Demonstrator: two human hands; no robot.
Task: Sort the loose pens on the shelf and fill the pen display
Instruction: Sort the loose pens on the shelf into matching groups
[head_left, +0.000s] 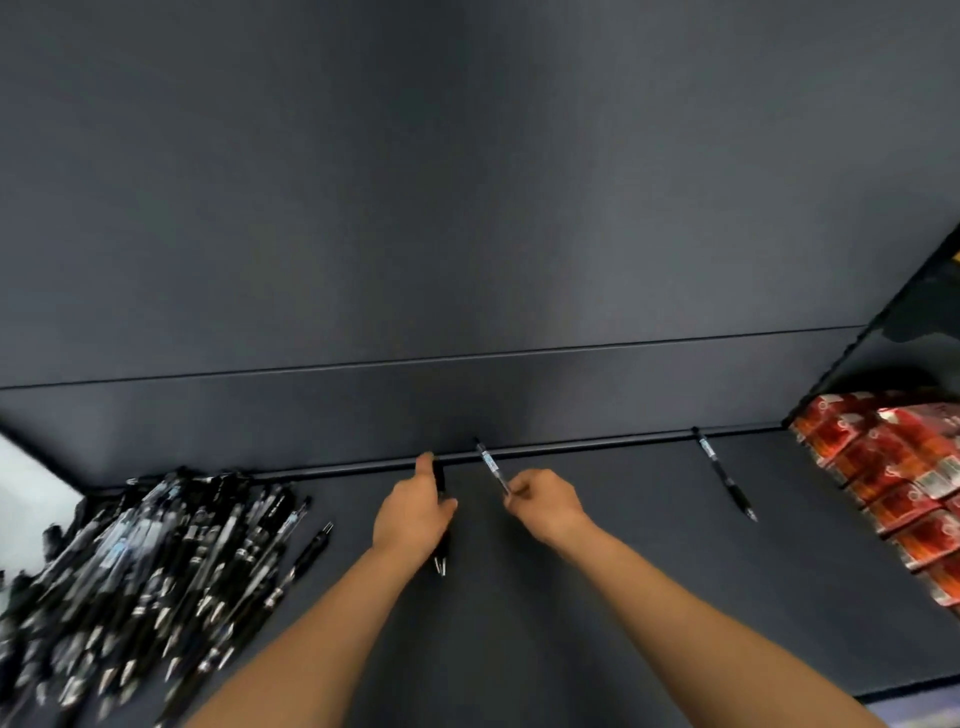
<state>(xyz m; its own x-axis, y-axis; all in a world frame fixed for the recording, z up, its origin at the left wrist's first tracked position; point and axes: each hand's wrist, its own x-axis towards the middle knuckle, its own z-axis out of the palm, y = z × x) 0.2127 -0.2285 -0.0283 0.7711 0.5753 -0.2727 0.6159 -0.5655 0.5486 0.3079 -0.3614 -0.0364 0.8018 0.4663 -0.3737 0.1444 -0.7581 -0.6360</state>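
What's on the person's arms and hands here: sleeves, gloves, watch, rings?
Nothing worn that shows. The left forearm and right forearm are bare to the frame edge, with no sleeve cuff in view. The left hand and right hand have no gloves, and there is no watch or band at either wrist. The frame is too blurred to rule out rings.

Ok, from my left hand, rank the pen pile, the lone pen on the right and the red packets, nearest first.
1. pen pile, just to the left of the left hand.
2. lone pen, lying by itself off to the right.
3. red packets, stacked at the far right edge.
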